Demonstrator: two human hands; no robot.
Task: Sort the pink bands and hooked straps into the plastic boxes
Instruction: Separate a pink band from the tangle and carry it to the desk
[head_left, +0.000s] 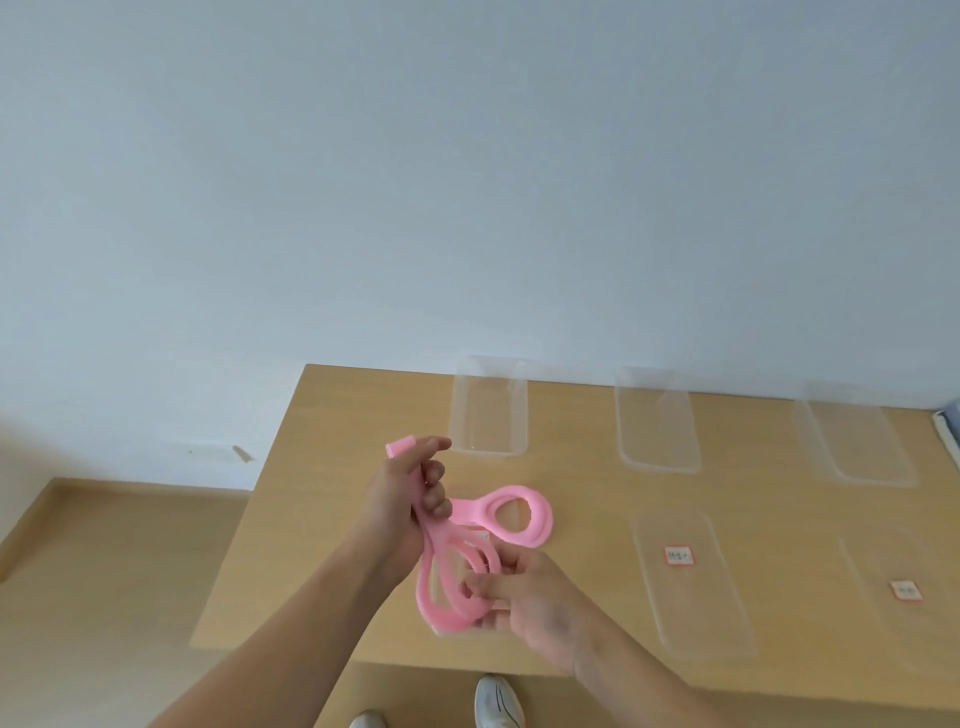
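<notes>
The pink bands (511, 519) are in the air, a tangle of soft loops held over the near-left part of the wooden surface (322, 441), at about 8 o'clock from its middle. The left hand (405, 499) has its fingers (434, 501) clenched around the gathered ends, with one stub poking out at 12 o'clock above the fist. The right hand (535, 613) works at 5 o'clock from it, its fingers (493, 584) grasping the lower loops.

Three clear plastic boxes (488, 410) line the far edge from 11 to 2 o'clock, and two labelled boxes (685, 582) lie at about 4 o'clock; their labels are too small to read.

The likely trouble is the tangle. Tugging one loop free may drag its neighbours along, or the stretchy foam may slip the grip and spring away. The boxes are nearly invisible against the wood and look light, so a careless drop could miss one or nudge it.
</notes>
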